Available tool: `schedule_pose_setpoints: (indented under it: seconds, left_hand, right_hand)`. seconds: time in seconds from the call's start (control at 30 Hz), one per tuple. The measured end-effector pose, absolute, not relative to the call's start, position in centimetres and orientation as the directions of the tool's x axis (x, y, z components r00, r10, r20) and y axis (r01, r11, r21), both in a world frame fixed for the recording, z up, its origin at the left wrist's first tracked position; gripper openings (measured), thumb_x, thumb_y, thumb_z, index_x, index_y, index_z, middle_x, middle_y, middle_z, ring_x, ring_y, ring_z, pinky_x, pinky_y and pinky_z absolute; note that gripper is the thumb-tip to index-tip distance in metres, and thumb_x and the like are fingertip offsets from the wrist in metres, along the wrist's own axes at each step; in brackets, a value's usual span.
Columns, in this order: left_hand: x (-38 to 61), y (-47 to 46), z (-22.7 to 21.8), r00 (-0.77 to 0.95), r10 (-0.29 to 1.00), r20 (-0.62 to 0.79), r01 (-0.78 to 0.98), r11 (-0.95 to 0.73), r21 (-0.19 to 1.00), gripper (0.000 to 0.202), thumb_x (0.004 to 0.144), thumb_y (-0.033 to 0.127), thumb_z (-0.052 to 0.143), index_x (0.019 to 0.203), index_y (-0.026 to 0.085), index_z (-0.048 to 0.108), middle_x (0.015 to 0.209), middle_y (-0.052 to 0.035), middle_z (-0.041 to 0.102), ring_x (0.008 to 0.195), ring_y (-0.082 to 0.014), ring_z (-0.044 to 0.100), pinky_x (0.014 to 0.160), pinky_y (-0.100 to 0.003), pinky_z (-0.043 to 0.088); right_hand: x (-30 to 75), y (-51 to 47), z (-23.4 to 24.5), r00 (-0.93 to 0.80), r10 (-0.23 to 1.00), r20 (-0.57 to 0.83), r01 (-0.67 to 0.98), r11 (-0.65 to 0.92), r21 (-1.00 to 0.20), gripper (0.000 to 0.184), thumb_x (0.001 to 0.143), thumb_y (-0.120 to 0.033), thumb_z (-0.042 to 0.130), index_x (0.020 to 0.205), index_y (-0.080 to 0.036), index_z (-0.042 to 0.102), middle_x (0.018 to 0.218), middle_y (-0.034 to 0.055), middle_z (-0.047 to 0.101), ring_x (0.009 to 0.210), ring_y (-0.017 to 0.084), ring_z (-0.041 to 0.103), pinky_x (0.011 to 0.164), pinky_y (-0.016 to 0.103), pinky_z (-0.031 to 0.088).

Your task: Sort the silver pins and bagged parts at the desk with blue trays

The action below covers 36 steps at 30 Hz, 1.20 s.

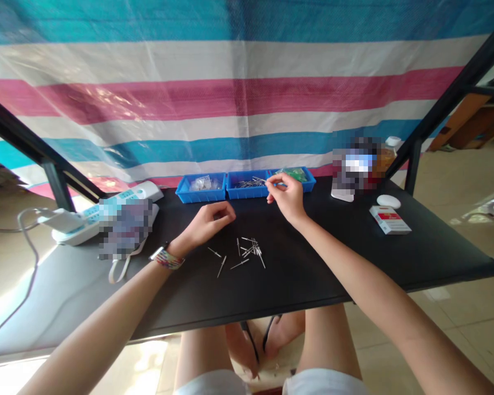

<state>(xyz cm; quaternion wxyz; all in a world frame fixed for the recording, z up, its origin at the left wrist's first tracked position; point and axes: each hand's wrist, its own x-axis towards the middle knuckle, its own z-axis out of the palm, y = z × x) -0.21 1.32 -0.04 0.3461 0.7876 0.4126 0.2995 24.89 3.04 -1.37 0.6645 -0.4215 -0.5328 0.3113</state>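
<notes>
Projecting leftward from the pinching right hand [287,196], a metal pin [260,180] is held level over a blue bin [247,195]. The left hand [209,222] is curled shut.

2 bare forearms [119,307], multicoloured woven bracelet [170,260] behind left hand [208,219], pale shorts [325,382], dark-strapped flip-flops [267,337]

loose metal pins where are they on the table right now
Head view: the loose metal pins lie scattered near the middle of the black table, just right of the left hand, nearer the person than the blue bins.
</notes>
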Motion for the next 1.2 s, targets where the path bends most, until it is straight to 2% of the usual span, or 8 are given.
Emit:
schedule_pose_setpoints:
  seconds: [0.07,0.2,0.33,0.5,0.67,0.77,1.0,1.2]
  left_hand:
    - [-0.5,1.5,-0.6,0.475,0.86,0.187,0.53,-0.449,0.72,0.023,0.085,0.039,0.064,0.081,0.017,0.069,0.072,-0.0011,0.066,0.067,-0.0167,0.058,0.064,-0.027,0.043]
    - [-0.8,1.6,-1.0,0.476,0.867,0.146,0.622,-0.45,0.641,0.025,0.087,0.041,0.063,0.08,0.018,0.068,0.068,0.0008,0.062,0.063,-0.0151,0.054,0.06,-0.026,0.037]
    - [-0.5,1.2,-0.5,0.549,0.835,0.047,0.676,-0.476,0.562,0.037,0.088,0.053,0.068,0.074,0.019,0.07,0.066,0.0004,0.064,0.06,-0.0148,0.054,0.058,-0.027,0.035]
    - [0.1,0.6,-0.2,0.666,0.742,0.075,0.631,-0.615,0.473,0.036,0.085,0.051,0.075,0.066,0.022,0.068,0.065,-0.0005,0.067,0.062,-0.0168,0.058,0.061,-0.028,0.037]
    - [0.3,0.4,-0.2,0.683,0.72,0.121,0.571,-0.63,0.526,0.012,0.078,0.032,0.073,0.068,0.025,0.069,0.067,0.0006,0.068,0.065,-0.0187,0.061,0.063,-0.029,0.041]
    - [0.2,0.5,-0.3,0.647,0.749,0.145,0.589,-0.612,0.528,0.004,0.075,0.026,0.07,0.071,0.024,0.071,0.07,0.0004,0.069,0.066,-0.0186,0.061,0.063,-0.029,0.043]
    - [-0.3,1.3,-0.8,0.609,0.763,0.215,0.612,-0.625,0.484,0.012,0.086,0.032,0.066,0.086,0.022,0.073,0.084,-0.0038,0.07,0.076,-0.0216,0.065,0.07,-0.031,0.047]
    - [-0.2,1.3,-0.9,0.536,0.794,0.287,0.524,-0.579,0.625,0.024,0.096,0.043,0.062,0.093,0.02,0.068,0.084,-0.003,0.067,0.072,-0.0179,0.06,0.067,-0.029,0.045]
  right_hand:
    - [25.5,3.9,-1.7,0.28,0.838,0.468,0.124,0.452,-0.883,0.02,0.085,-0.04,0.072,0.088,-0.02,0.071,0.078,0.0009,0.07,0.049,0.012,0.063,0.047,0.024,0.053]
    - [25.9,4.9,-2.6,0.125,0.835,0.536,0.382,0.458,-0.803,0.018,0.089,-0.027,0.062,0.093,-0.018,0.078,0.095,0.0073,0.076,0.052,0.012,0.059,0.052,0.027,0.051]
    - [25.6,4.4,-3.0,0.055,0.771,0.634,0.556,0.504,-0.661,0.02,0.086,-0.013,0.059,0.086,-0.018,0.078,0.087,0.0052,0.072,0.059,0.013,0.053,0.067,0.03,0.051]
    - [24.7,2.9,-3.1,-0.13,0.761,0.635,0.56,0.585,-0.587,0.02,0.088,-0.009,0.058,0.088,-0.018,0.076,0.092,0.0046,0.07,0.062,0.013,0.053,0.069,0.029,0.048]
    - [24.1,2.0,-3.0,-0.243,0.762,0.6,0.57,0.613,-0.547,0.02,0.091,-0.01,0.059,0.093,-0.02,0.076,0.098,0.0055,0.069,0.069,0.015,0.057,0.071,0.028,0.047]
    - [24.0,1.9,-2.9,-0.255,0.76,0.598,0.574,0.617,-0.539,0.019,0.091,-0.01,0.059,0.093,-0.02,0.076,0.099,0.0054,0.069,0.07,0.015,0.058,0.071,0.028,0.047]
    - [23.8,1.8,-3.0,-0.298,0.74,0.604,0.495,0.66,-0.565,0.018,0.09,-0.01,0.06,0.09,-0.018,0.076,0.094,0.0039,0.068,0.062,0.011,0.053,0.065,0.027,0.043]
    - [22.9,1.5,-3.5,-0.371,0.791,0.487,0.351,0.605,-0.715,0.009,0.085,-0.016,0.07,0.091,-0.019,0.076,0.094,0.0022,0.07,0.058,0.009,0.054,0.061,0.025,0.044]
